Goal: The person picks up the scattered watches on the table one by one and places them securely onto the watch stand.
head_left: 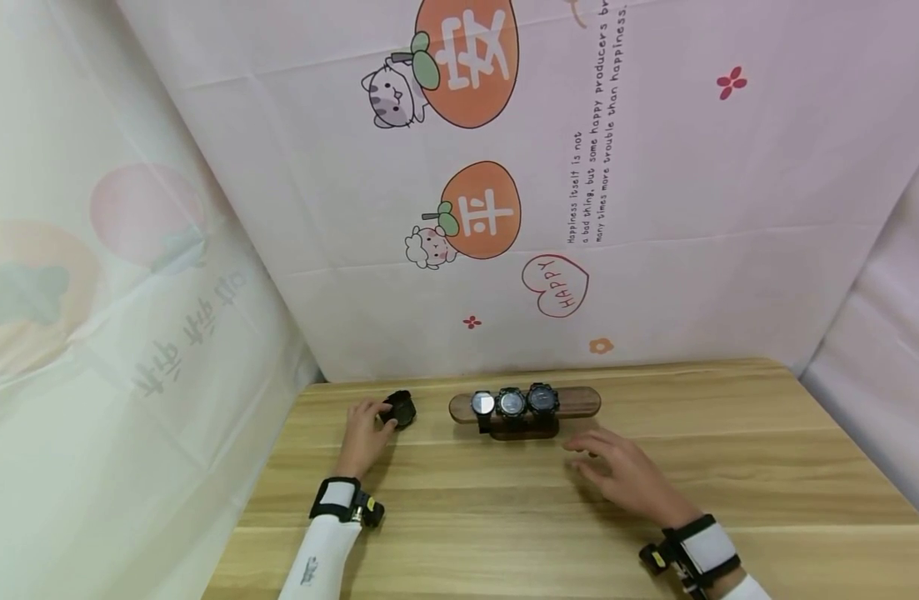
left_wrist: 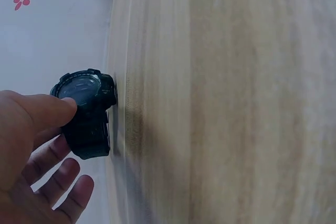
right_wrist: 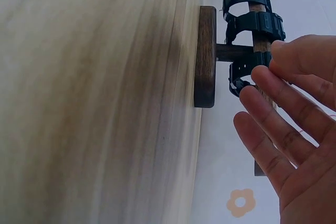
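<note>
A black wristwatch (head_left: 402, 409) is at the back left of the table, held by my left hand (head_left: 363, 433). In the left wrist view, the thumb lies on the dial of this watch (left_wrist: 86, 129) and a finger is partly hidden behind it. Whether the watch touches the table I cannot tell. To its right stands a dark wooden watch stand (head_left: 581, 402), its bar carrying three black watches (head_left: 512, 404). My right hand (head_left: 622, 473) is in front of the stand's right end, fingers extended and holding nothing. The right wrist view shows the fingers overlapping the stand (right_wrist: 205, 56), apparently without gripping it.
The light wood table (head_left: 489, 517) ends at the back against a hanging white cloth (head_left: 654, 292) with printed fruit and lettering. More cloth (head_left: 129, 333) hangs along the left side. Both wrists wear black straps with small cameras.
</note>
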Action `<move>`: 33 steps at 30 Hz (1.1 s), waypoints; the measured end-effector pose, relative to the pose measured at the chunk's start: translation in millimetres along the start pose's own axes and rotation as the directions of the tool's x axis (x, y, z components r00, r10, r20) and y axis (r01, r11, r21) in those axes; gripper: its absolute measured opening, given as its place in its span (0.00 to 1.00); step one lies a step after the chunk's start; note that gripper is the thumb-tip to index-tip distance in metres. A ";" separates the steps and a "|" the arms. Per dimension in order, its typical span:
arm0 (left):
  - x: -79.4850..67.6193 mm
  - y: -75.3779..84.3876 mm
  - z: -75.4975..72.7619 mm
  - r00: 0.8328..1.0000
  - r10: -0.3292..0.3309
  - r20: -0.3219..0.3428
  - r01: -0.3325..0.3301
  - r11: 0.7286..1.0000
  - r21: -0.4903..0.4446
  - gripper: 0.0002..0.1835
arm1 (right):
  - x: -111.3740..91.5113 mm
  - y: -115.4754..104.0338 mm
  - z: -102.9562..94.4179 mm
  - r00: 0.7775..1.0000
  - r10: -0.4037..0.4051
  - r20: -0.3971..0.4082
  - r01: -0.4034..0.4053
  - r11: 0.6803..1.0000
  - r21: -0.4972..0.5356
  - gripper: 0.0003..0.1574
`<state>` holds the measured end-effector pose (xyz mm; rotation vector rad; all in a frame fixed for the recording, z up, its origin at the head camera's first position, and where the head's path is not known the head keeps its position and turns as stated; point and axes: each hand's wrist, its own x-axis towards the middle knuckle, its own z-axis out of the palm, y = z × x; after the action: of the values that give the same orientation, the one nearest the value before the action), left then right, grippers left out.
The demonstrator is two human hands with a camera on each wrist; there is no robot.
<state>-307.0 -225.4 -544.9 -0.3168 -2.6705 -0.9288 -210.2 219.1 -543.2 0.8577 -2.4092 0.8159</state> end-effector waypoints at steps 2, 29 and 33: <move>-0.5 0.4 1.3 1.000 -0.001 0.000 0.001 1.000 -0.005 0.17 | -0.9 0.1 0.3 1.000 0.002 0.002 -0.002 1.000 0.004 0.23; -9.6 7.1 8.0 0.993 -0.105 0.055 0.111 0.987 -0.112 0.15 | 0.7 -3.6 1.1 1.000 -0.004 0.018 0.004 1.000 0.002 0.21; -11.9 10.3 8.8 0.994 -0.096 0.047 0.100 0.990 -0.101 0.15 | 0.3 -3.3 1.4 1.000 -0.013 0.015 0.013 1.000 0.001 0.19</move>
<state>-294.6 -213.2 -549.8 -0.2320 -2.7027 -1.1040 -208.5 216.0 -542.8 0.8809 -2.4138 0.8083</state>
